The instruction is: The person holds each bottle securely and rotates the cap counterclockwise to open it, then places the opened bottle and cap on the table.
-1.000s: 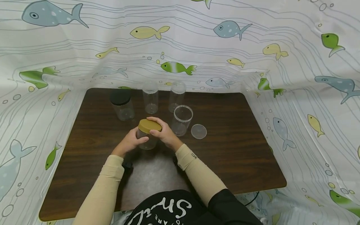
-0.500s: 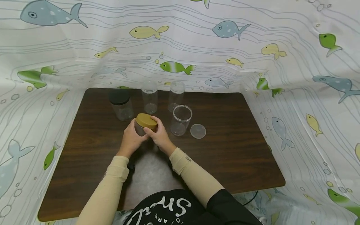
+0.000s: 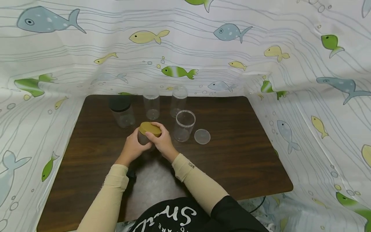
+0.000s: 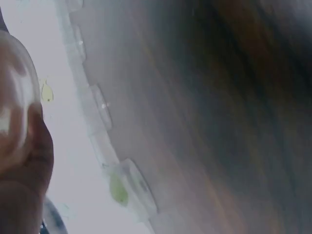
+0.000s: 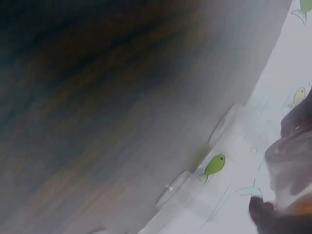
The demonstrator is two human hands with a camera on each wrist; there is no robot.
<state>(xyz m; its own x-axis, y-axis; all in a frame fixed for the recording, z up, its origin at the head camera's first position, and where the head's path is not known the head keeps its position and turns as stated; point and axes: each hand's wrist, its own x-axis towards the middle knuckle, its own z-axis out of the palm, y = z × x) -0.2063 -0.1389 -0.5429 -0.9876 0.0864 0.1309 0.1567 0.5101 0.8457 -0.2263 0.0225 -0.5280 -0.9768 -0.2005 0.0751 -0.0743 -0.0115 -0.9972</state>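
In the head view, a clear jar [image 3: 142, 139] with a mustard-yellow lid [image 3: 149, 128] is held between both hands near the table's middle. My left hand [image 3: 133, 149] grips the jar's body from the left. On the other side, my right hand [image 3: 164, 141] curls over the lid, thumb at its near edge and fingers round the far side. The left wrist view catches the clear jar wall [image 4: 14, 92] in the left hand's grasp. At the right wrist view's lower right corner, fingers surround the clear jar, with a bit of yellow below.
An open clear jar [image 3: 184, 126] stands right of the hands, beside a flat round translucent lid [image 3: 202, 136]. Behind are two tall clear jars [image 3: 152, 106] and a black-lidded jar [image 3: 123, 114]. Fish-print sheeting [image 3: 185, 48] surrounds the brown table [image 3: 232, 154].
The hands have drawn closer together around the jar, which has shifted slightly left. My left hand has moved further round the body, while the right hand stays on the lid.
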